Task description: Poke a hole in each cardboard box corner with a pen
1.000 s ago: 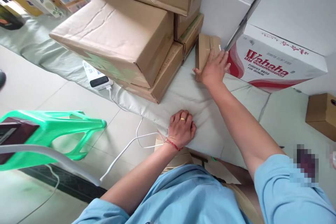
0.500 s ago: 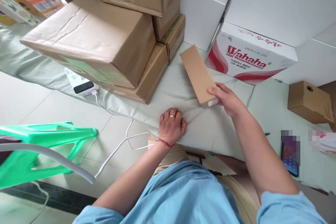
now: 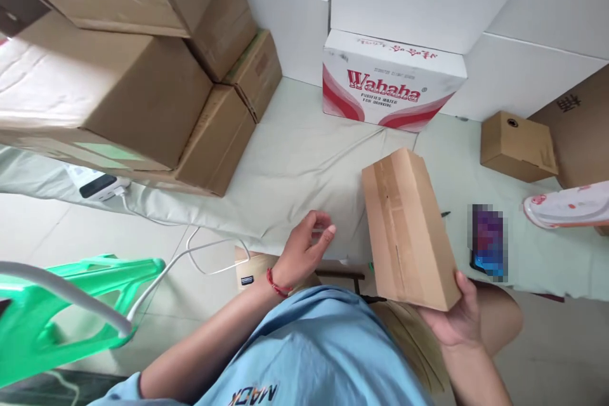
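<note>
Brown cardboard, a long narrow carton (image 3: 412, 228), raised at a tilt over the near edge of the worktop (image 3: 304, 158), in front of the wearer's body. We note our right hand (image 3: 451, 323) wrapped round its lower end, fingers parted just enough to span the corner, thumb on the side face, palm beneath. Our left hand (image 3: 301, 250) holds nothing; its fingers are loosely curled and part open, apart from the carton.

Handling, as we judge it: light enough for one hand, walls fairly stiff but liable to dent under a hard pinch, the tape (image 3: 391, 216) slicker than bare board. Contents hidden, so weight and fragility stay uncertain. Best hold: both long sides near the middle, or one hand under each end.

Labels: we can read no print on the carton. Against the wall, a white and red box (image 3: 392, 85) reads "Wahaha ®", "PURIFIED WATER FOR DRINKING", with red Chinese characters above. Dark writing on a large brown box (image 3: 583, 133) at far right is unclear to us; the lettering on the blue shirt (image 3: 304, 355) is cut off
</note>
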A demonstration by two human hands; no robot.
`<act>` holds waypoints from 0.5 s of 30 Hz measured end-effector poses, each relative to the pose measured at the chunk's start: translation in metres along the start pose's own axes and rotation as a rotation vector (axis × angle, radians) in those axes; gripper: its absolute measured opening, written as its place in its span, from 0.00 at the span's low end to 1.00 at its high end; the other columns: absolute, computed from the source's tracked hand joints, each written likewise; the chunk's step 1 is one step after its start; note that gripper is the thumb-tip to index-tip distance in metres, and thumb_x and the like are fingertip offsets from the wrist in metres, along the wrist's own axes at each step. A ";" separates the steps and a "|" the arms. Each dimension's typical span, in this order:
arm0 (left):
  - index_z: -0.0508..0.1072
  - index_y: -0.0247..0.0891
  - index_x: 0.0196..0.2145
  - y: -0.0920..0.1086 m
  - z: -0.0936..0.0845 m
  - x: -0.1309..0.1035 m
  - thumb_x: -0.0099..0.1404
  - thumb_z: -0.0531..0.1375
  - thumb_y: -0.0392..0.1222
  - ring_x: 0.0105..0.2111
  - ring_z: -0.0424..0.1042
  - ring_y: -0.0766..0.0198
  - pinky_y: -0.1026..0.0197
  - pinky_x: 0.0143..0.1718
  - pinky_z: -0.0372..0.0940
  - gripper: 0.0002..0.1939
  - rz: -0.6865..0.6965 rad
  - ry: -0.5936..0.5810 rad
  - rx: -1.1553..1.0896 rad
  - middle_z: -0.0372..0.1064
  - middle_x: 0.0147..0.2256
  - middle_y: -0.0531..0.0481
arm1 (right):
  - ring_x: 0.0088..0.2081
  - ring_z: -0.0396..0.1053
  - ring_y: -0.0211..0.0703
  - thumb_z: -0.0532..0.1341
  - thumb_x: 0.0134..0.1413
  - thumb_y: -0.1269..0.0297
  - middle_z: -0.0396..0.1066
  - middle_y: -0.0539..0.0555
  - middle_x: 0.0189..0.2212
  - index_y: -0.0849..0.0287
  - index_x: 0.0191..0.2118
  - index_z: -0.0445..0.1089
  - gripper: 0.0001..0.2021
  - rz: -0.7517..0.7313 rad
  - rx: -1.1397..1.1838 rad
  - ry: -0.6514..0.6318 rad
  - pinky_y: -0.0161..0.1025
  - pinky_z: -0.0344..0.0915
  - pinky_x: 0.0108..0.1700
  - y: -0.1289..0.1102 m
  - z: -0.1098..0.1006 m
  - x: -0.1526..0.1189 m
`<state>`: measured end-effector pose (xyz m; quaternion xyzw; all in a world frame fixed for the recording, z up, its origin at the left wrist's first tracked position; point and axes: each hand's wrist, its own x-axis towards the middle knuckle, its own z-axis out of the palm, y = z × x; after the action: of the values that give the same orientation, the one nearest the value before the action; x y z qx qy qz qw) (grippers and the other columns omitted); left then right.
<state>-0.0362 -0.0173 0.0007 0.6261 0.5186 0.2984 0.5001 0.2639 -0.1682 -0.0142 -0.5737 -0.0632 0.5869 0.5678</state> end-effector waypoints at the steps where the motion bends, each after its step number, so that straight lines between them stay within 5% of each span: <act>1: 0.71 0.41 0.47 0.007 0.006 0.001 0.75 0.57 0.65 0.49 0.78 0.52 0.51 0.49 0.74 0.23 -0.048 -0.039 -0.076 0.76 0.48 0.41 | 0.59 0.78 0.66 0.61 0.61 0.31 0.84 0.58 0.53 0.43 0.69 0.71 0.37 0.007 -0.026 0.000 0.69 0.74 0.62 0.003 0.006 0.001; 8: 0.53 0.38 0.76 0.036 0.031 0.004 0.63 0.68 0.75 0.68 0.69 0.36 0.37 0.65 0.67 0.58 -0.285 -0.190 -0.370 0.66 0.68 0.27 | 0.69 0.70 0.63 0.66 0.62 0.38 0.73 0.58 0.68 0.45 0.74 0.62 0.39 -0.098 -0.259 -0.282 0.60 0.70 0.69 0.006 0.073 0.006; 12: 0.60 0.41 0.74 0.044 0.041 -0.005 0.57 0.77 0.63 0.68 0.69 0.36 0.43 0.64 0.69 0.55 -0.305 -0.089 -0.694 0.70 0.67 0.34 | 0.74 0.62 0.62 0.73 0.55 0.35 0.60 0.58 0.76 0.44 0.79 0.53 0.52 -0.101 -0.457 -0.467 0.57 0.66 0.72 -0.009 0.093 0.004; 15: 0.67 0.37 0.69 0.040 0.039 -0.017 0.56 0.77 0.61 0.60 0.78 0.38 0.44 0.57 0.75 0.50 -0.527 -0.060 -1.035 0.79 0.59 0.34 | 0.72 0.65 0.65 0.69 0.53 0.26 0.65 0.61 0.74 0.46 0.74 0.65 0.49 -0.155 -0.684 -0.591 0.58 0.68 0.70 -0.037 0.080 0.022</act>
<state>0.0083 -0.0439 0.0279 0.1580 0.4292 0.3608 0.8128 0.2335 -0.0928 0.0257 -0.5298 -0.4551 0.6267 0.3457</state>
